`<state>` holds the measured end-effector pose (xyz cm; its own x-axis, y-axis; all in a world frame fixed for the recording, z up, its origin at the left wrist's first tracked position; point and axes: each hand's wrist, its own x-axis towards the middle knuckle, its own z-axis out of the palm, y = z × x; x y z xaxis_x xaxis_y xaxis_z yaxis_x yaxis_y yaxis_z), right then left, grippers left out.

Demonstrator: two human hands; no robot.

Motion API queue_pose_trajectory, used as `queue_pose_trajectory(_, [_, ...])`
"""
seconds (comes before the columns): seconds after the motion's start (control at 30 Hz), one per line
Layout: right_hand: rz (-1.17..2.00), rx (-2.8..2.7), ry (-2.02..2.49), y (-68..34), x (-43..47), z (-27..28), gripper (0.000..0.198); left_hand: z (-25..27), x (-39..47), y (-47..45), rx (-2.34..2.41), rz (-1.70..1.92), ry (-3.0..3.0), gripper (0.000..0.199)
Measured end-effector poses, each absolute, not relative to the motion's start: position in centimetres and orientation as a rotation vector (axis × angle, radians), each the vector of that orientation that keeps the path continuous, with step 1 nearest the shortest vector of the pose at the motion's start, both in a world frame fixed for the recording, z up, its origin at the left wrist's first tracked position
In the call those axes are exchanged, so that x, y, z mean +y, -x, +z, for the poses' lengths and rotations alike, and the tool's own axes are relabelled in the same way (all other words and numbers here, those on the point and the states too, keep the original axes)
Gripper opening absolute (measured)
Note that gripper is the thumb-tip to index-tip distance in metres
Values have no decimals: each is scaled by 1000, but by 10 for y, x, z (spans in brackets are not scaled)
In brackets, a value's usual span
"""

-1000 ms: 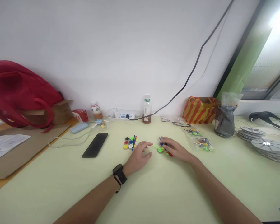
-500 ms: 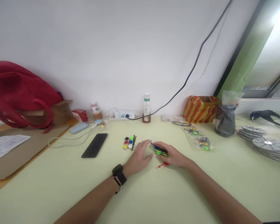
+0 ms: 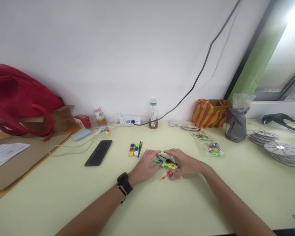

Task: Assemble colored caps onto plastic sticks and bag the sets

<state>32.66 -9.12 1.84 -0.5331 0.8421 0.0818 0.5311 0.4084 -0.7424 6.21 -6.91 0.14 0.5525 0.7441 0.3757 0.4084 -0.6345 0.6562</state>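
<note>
A small loose pile of coloured plastic pieces (image 3: 168,165) lies on the pale green tabletop between my two hands. Blue, black, yellow and green parts with thin stems show in it, and a red arrow-tipped piece (image 3: 170,174) is at its near side. My left hand (image 3: 145,166), wearing a ring and a dark watch, curves along the left of the pile, thumb and fingers apart. From the right, my right hand (image 3: 186,162) arches over the pile's edge, its thumb by the red piece. Beyond my left hand sit round discs (image 3: 134,149) and a row of coloured sticks (image 3: 140,149).
A black phone (image 3: 98,153) lies to the left. Clear bags of similar pieces (image 3: 213,149) are at the right, with stacked grey discs (image 3: 282,150) farther over. A bottle (image 3: 153,113), a power strip (image 3: 129,120) and a striped bag (image 3: 208,113) stand along the wall.
My right hand has loosened and shifted slightly right, its thumb and fingers wider apart. The pieces that were gathered in it now lie spread between the hands.
</note>
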Motion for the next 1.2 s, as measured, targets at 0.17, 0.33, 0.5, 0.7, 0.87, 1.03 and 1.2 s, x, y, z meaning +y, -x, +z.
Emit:
queue_pose_trajectory(0.17, [773, -2051, 1228, -304, -87, 7, 59, 4, -66, -63, 969, 939, -2278, 19])
queue_pose_trajectory(0.33, [653, -2020, 1204, -294, -84, 1, 52, 8, -68, -61, 976, 951, -2238, 29])
queue_pose_trajectory(0.5, [706, -2069, 1179, -306, -87, 13, 55, 1, -67, -62, 897, 868, -2321, 46])
queue_pose_trajectory(0.7, [885, -2162, 1170, -337, -86, 23, 76, -2, -64, -62, 853, 866, -2326, 32])
queue_pose_trajectory(0.87, [722, -2135, 1200, -328, -80, 13, 64, -1, -64, -62, 858, 862, -2314, 30])
queue_pose_trajectory(1.03, [493, -2152, 1295, -312, -79, 10, 47, -2, -64, -61, 871, 873, -2310, 31])
queue_pose_trajectory(1.2, [529, -2204, 1158, -311, -83, 14, 52, -2, -65, -60, 938, 856, -2314, 39])
